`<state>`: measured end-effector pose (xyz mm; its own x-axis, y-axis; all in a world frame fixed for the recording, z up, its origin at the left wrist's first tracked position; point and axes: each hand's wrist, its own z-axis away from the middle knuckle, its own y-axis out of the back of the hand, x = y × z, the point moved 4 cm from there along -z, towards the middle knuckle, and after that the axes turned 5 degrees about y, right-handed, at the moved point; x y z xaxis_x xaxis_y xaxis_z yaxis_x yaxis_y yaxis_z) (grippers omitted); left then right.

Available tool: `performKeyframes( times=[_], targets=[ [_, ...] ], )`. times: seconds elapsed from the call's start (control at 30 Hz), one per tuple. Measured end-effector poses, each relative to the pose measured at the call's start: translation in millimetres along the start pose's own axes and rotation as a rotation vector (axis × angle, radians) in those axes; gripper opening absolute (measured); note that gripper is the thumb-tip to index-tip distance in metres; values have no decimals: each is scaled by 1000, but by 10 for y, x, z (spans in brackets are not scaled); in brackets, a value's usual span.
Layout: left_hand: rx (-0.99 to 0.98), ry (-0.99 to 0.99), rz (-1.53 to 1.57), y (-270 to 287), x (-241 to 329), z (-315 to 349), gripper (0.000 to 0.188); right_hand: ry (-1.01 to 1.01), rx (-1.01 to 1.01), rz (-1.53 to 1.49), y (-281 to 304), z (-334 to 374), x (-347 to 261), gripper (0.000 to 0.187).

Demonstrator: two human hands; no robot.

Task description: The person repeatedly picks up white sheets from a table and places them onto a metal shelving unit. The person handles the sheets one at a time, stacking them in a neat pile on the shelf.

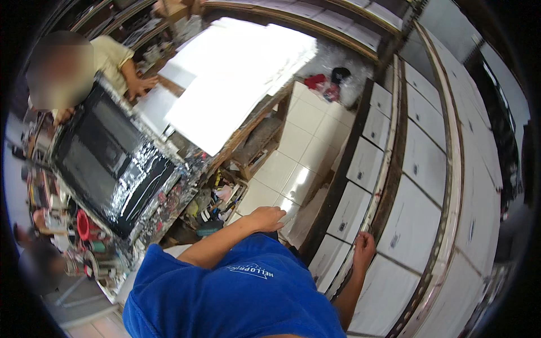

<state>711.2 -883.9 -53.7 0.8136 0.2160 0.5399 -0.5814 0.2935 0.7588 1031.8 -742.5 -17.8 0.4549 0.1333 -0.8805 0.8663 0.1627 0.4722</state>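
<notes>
The right hand [363, 248] curls loosely over the edge of a rack [376, 186] of white panels [409, 225], while the left hand [269, 217] hangs half-closed, holding nothing, above the tiled floor [298, 152].

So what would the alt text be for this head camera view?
Looking down, a person in a blue shirt rests the right hand on a rack of white panels, left hand free. A co-worker leans over a paint-spattered table.
</notes>
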Motion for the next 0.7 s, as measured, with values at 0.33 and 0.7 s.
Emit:
performKeyframes(
  times=[0.33,0.7],
  targets=[
    [334,65,196,637,-170,-64,33,-111,-73,44,-24,-72,-22,14],
    [1397,269,277,2801,-745,297,21,-277,-59,-19,10,-143,-115,14]
  ],
)
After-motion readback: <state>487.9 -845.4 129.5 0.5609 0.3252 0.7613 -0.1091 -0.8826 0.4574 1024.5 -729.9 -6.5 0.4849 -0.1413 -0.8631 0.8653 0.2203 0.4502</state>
